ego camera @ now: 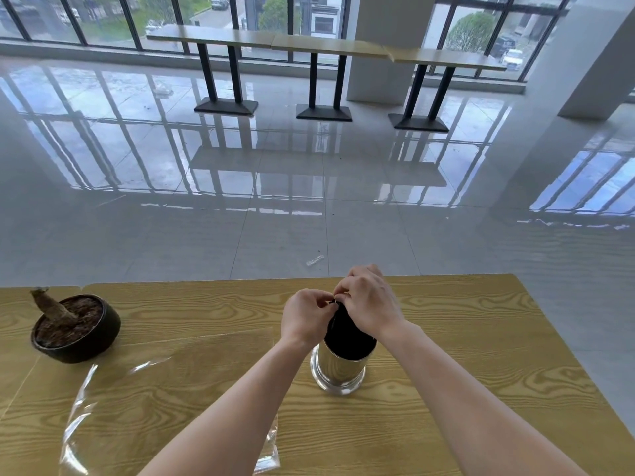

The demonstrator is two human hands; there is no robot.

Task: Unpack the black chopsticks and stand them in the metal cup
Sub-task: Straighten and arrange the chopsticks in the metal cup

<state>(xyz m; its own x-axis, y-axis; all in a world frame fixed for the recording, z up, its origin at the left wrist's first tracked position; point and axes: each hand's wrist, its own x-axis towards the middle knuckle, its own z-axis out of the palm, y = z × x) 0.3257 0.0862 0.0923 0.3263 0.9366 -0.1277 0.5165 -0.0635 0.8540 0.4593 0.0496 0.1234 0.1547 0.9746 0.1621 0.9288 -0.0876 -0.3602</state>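
So this looks pretty far along to me. The black chopsticks [347,335] are standing as one dark bundle inside the metal cup [338,371], which sits on the wooden table [481,338] roughly at the centre of the near half. Taking the cup as the middle of the clock, a big sheet of clear plastic wrapper [154,389] lies flat and emptied out at about 8 o'clock. A dark pot [77,329] with a dried stump in it sits out at 10 o'clock, well apart from everything. There's also a little scrap of clear wrapping [315,261] on the floor past the table edge, around 12 o'clock.

Both hands are up at the top of the bundle. The left hand [304,317] comes in from 9 o'clock and the right hand [369,304] from 1 o'clock. Both sets of fingers are curled, with the fingertips pinched tight together right where the chopstick ends are. I can't tell if they're pinching the tips themselves or picking at a band or a last bit of wrap, it's too small to see.

My read: the outer bag is off and the sticks are in the cup. What's left is whatever that fiddly bit at the top is, then letting go so they stand loose.
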